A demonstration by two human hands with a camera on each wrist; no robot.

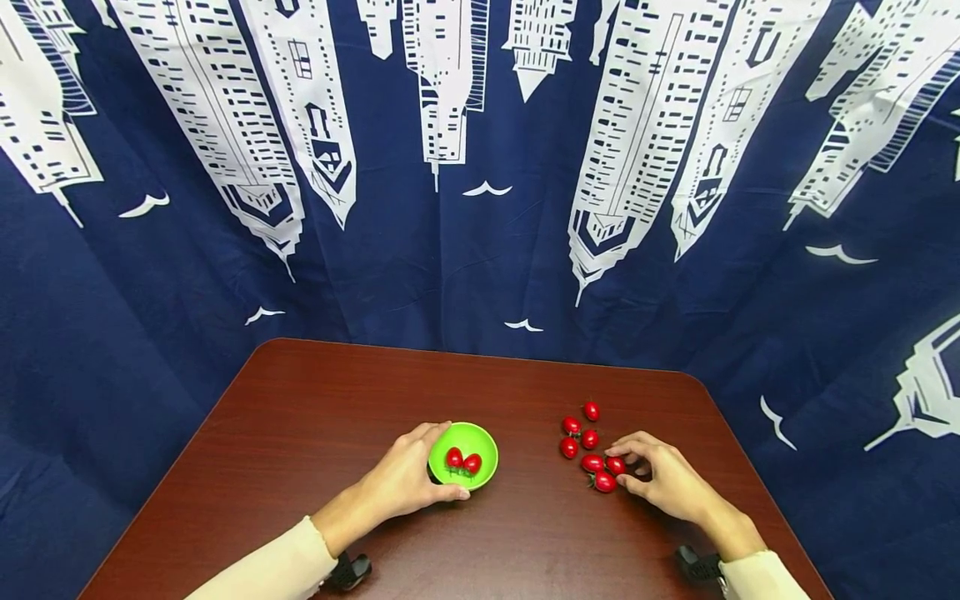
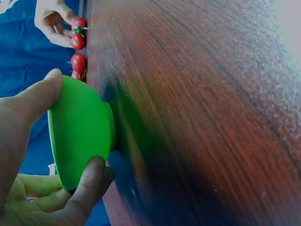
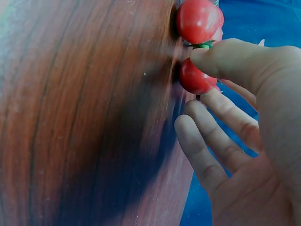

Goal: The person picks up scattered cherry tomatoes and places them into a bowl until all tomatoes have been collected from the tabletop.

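Note:
My left hand grips a small green bowl by its side, thumb at the near rim and fingers at the far rim. Two red cherry tomatoes with green stems lie inside. In the left wrist view the bowl stands upright, its foot at the tabletop. On the right, my right hand has thumb and forefinger on either side of one cherry tomato, pinching it at the table. The right wrist view shows this tomato under the thumb, with the other fingers spread loosely.
Several more cherry tomatoes lie loose on the brown wooden table, left of my right hand. Another tomato sits close beside the pinched one. A dark blue curtain with white buildings hangs behind the table's far edge.

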